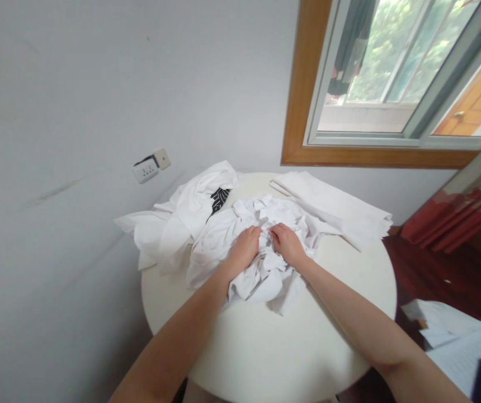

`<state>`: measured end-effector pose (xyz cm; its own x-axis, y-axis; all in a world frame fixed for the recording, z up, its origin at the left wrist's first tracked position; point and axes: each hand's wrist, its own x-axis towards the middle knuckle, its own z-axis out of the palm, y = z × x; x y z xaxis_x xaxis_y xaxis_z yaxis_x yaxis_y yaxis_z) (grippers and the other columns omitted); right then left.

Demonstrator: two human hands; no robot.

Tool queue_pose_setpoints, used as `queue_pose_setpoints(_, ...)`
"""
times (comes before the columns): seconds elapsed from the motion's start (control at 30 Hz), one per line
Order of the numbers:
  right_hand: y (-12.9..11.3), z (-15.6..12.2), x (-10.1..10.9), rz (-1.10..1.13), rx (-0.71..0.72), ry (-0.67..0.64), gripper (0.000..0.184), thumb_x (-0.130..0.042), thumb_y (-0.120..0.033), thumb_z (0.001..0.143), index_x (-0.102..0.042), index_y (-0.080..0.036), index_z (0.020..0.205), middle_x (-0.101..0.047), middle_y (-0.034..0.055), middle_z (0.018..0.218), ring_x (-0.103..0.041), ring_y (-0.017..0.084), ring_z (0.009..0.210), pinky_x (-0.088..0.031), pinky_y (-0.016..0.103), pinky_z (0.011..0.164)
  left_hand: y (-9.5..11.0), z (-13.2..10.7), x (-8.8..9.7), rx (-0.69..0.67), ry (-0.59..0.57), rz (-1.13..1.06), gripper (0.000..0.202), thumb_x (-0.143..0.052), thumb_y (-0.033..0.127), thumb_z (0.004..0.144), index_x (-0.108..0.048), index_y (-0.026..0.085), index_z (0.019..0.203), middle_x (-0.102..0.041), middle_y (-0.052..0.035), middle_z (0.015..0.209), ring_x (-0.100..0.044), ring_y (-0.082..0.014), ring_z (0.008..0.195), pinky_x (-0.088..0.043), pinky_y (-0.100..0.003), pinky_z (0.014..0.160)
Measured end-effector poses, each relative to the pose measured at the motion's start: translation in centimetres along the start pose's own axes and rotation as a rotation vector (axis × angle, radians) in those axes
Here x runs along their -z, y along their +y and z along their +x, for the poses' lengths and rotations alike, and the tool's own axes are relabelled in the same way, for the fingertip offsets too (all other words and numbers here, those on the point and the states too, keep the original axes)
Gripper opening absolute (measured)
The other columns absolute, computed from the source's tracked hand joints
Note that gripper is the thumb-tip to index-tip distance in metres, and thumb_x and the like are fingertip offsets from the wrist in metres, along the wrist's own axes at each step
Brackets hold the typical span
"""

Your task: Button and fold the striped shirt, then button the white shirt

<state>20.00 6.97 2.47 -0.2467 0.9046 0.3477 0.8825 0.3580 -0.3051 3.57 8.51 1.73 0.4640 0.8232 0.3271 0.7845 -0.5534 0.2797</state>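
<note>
A crumpled white cloth (274, 280) lies bunched in the middle of a round white table (274, 347). My left hand (245, 247) is closed on the cloth's left part, fingers curled into its folds. Just to the right, my right hand (287, 244) pinches the same cloth, with a small gap between the two hands. Some fingertips are hidden in the fabric. What kind of cloth item it is cannot be made out from the bunched shape.
Another rumpled white cloth (182, 212) lies at the table's left, with a black-and-white patterned piece (219, 198) beside it. A folded white cloth (333, 204) lies at the back right. The wall has a socket (145, 169). Papers (467, 341) lie at lower right.
</note>
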Motion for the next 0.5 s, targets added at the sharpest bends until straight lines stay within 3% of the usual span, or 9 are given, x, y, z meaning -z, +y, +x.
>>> queue_pose_setpoints(0.5, 0.12, -0.03, -0.16, 0.068, 0.014, 0.006, 0.020, -0.045, -0.024, 0.091, -0.063, -0.017, 0.097, -0.062, 0.0054, 0.094, -0.054, 0.015, 0.092, -0.037, 0.025, 0.084, -0.58, 0.18, -0.26, 0.003, 0.025, -0.170, 0.026, -0.036, 0.015, 0.086, -0.058, 0.016, 0.099, -0.063, -0.0068, 0.098, -0.057, -0.0172, 0.094, -0.044, -0.032, 0.088)
